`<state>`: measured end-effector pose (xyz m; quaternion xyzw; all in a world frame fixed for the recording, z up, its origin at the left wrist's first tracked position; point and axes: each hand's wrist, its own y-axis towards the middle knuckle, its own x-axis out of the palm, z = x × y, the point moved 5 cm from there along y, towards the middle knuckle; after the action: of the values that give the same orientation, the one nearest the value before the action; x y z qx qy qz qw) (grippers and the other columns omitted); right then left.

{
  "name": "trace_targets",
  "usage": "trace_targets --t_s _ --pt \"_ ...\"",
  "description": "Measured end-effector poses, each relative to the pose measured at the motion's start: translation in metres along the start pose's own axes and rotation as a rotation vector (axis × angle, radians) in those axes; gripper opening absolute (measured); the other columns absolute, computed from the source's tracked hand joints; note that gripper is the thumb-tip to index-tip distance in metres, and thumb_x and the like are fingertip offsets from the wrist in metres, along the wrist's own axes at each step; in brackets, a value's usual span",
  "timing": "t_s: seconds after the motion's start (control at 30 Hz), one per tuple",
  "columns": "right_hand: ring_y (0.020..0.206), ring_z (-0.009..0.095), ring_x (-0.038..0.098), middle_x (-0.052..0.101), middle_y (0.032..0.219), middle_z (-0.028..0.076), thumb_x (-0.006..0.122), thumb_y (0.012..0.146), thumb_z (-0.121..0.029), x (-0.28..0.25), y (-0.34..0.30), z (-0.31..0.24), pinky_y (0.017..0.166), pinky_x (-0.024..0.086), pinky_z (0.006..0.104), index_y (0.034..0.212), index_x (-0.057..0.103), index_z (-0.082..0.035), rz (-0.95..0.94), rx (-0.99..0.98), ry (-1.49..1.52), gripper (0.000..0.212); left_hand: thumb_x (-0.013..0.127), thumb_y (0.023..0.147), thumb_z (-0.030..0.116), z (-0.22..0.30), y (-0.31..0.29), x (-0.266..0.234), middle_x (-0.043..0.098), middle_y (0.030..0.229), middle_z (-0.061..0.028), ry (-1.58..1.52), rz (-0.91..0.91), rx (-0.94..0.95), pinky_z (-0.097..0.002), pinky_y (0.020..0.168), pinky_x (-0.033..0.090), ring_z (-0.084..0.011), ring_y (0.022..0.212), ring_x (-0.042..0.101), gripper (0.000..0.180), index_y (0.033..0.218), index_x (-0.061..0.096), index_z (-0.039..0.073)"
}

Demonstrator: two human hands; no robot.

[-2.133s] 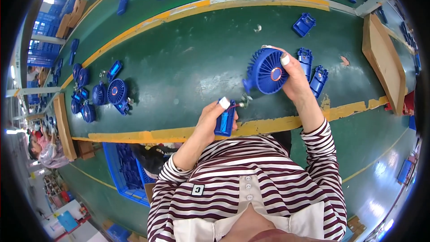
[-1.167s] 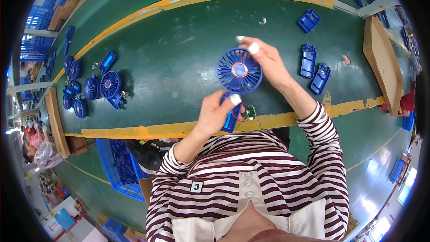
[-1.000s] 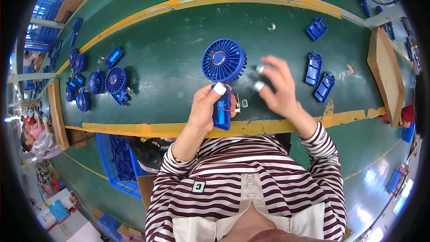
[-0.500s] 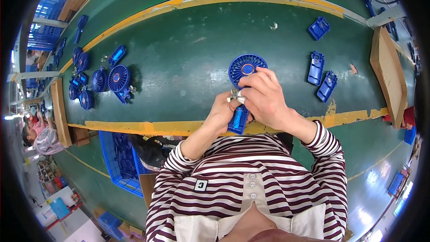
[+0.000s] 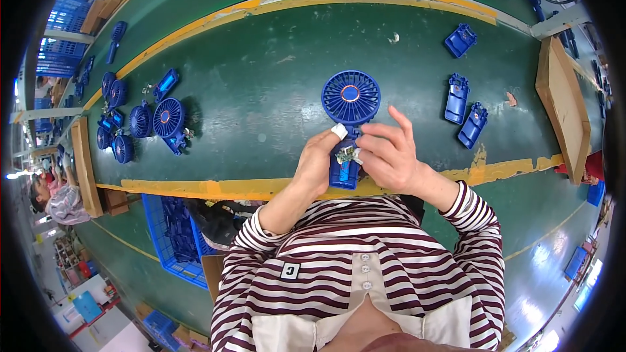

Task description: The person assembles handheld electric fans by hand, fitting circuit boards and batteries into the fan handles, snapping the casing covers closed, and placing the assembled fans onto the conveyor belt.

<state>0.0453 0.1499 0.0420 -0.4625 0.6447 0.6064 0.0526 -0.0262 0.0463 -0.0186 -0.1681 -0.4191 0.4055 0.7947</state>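
A blue handheld fan [image 5: 351,96] with a round slatted head lies in front of me, its open handle [image 5: 343,178] toward my body. My left hand [image 5: 315,161] is closed around the left side of the handle, a white cover on its thumb tip. A small circuit board [image 5: 344,154] sits over the opened handle. My right hand [image 5: 390,156] pinches at the board's right edge with thumb and curled fingers, while its index finger stands raised. The fingers partly hide the fan's neck.
Several blue fans [image 5: 169,118] with exposed parts lie at the left. Blue handle shells [image 5: 457,99] rest on the right of the green table [image 5: 261,91]. Cardboard trays [image 5: 566,109] stand at both ends. A blue crate [image 5: 171,241] is below the front edge.
The fan's head has shifted slightly left and up, with more of it uncovered. My right hand has drawn back from the head toward the board, its index finger lifting.
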Motion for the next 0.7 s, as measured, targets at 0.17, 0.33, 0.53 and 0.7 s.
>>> trace_targets --t_s 0.17,0.33,0.53,0.7 --pt "0.092 0.022 0.057 0.059 0.086 0.006 0.061 0.064 -0.01 0.001 -0.003 0.001 0.096 0.031 0.0557 0.076 0.059 -0.004 -0.059 0.026 -0.013 0.014 0.044 0.09 0.015 -0.001 0.0 0.004 0.061 0.088 -0.0057 -0.001 -0.021 0.064 -0.0244 0.066 0.049 -0.0114 0.075 0.059 0.023 0.102 0.057 -0.001" --pt "0.087 0.023 0.058 0.057 0.086 0.009 0.061 0.064 -0.009 -0.001 0.001 0.005 0.09 0.039 0.0484 0.079 0.057 -0.002 -0.132 0.11 -0.02 0.017 0.046 0.089 0.015 -0.005 0.003 0.003 0.06 0.08 -0.0022 0.044 0.069 0.075 -0.0229 0.051 0.041 -0.008 0.062 0.053 0.02 0.095 0.059 0.002" --pt "0.082 0.031 0.056 0.052 0.099 0.015 0.056 0.063 0.009 -0.007 0.006 0.019 0.068 0.048 0.036 0.083 0.053 0.004 -0.128 0.336 0.268 0.021 0.044 0.089 0.017 -0.01 0.009 -0.012 0.06 0.094 -0.0079 0.015 0.05 0.012 -0.0286 0.074 0.046 -0.0149 0.086 0.058 0.025 0.097 0.057 -0.002" --pt "0.084 0.031 0.055 0.05 0.099 0.016 0.056 0.064 0.009 -0.006 0.008 0.023 0.069 0.048 0.0358 0.083 0.052 0.006 -0.186 0.364 0.298 0.02 0.047 0.087 0.019 -0.006 0.007 -0.005 0.047 0.058 0.0002 -0.001 0.088 0.028 -0.0252 0.043 0.027 -0.0079 0.049 0.039 0.022 0.073 0.055 0.005"
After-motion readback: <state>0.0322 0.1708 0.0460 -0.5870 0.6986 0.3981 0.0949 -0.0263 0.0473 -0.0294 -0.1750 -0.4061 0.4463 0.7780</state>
